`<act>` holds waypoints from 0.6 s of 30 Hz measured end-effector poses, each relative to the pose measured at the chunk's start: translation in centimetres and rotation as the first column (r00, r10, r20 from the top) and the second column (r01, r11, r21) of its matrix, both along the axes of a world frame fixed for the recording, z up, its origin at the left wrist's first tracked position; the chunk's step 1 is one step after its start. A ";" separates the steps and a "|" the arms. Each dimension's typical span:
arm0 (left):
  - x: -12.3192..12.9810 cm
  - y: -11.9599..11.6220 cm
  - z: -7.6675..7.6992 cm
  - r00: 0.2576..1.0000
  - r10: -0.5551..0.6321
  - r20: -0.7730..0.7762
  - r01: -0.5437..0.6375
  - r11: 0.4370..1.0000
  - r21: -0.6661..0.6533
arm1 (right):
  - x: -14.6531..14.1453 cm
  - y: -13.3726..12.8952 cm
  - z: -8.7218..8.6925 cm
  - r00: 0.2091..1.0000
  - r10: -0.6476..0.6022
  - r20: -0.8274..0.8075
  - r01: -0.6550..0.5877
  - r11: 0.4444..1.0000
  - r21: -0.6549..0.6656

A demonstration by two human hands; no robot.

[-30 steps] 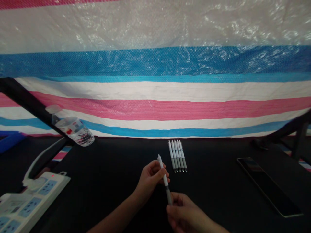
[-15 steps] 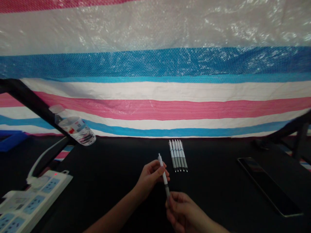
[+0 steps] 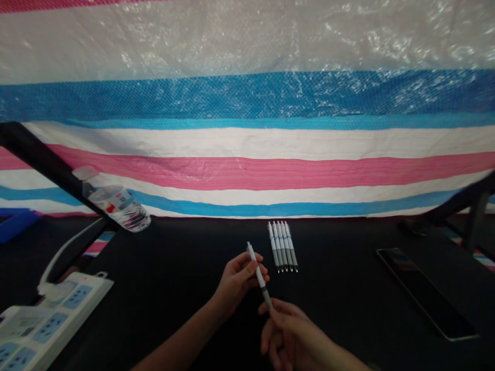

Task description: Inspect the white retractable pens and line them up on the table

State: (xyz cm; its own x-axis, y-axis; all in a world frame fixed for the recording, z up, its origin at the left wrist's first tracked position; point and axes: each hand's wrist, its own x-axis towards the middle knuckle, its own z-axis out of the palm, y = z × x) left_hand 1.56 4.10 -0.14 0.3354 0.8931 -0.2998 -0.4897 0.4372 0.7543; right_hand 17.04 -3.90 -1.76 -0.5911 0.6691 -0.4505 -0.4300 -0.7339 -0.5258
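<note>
A white pen (image 3: 258,272) with a grey grip is held tilted above the black table, its push-button end pointing up and away. My left hand (image 3: 240,278) is closed around its white upper barrel between thumb and fingers. At the lower end, my right hand (image 3: 288,330) pinches the grey grip near the tip, and its fingers hide the point. Just beyond my hands, a neat row of several matching pens (image 3: 283,246) lies on the table, tips toward me.
On the left are a white power strip (image 3: 58,319) with a plugged-in cable and a tilted water bottle (image 3: 121,208) by a black bar. A dark phone (image 3: 427,293) lies on the right. A striped plastic sheet (image 3: 247,172) hangs behind the table (image 3: 174,257).
The pen has tilted more, its button end shifting slightly left. My right hand has moved up a little at the grip, with its lower fingers looser. The view has shifted slightly.
</note>
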 end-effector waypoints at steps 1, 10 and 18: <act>0.0 0.0 0.1 1.000 0.010 0.000 -0.010 1.000 -0.004 | 0.0 0.0 0.0 1.000 -0.004 0.005 0.004 1.000 0.011; 0.1 -0.1 0.1 1.000 -0.001 -0.009 0.001 1.000 -0.014 | 0.1 0.3 -0.2 1.000 0.012 -0.004 -0.012 0.999 -0.033; 0.1 -0.2 0.1 1.000 0.000 -0.020 0.000 1.000 0.001 | 0.2 0.3 0.1 1.000 0.021 -0.004 -0.021 1.000 -0.018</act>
State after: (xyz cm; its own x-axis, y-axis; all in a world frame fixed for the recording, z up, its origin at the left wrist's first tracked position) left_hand 1.66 3.95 -0.01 0.3296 0.8932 -0.3059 -0.4749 0.4369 0.7640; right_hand 17.28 -3.59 -1.69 -0.6064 0.6485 -0.4601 -0.4167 -0.7520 -0.5108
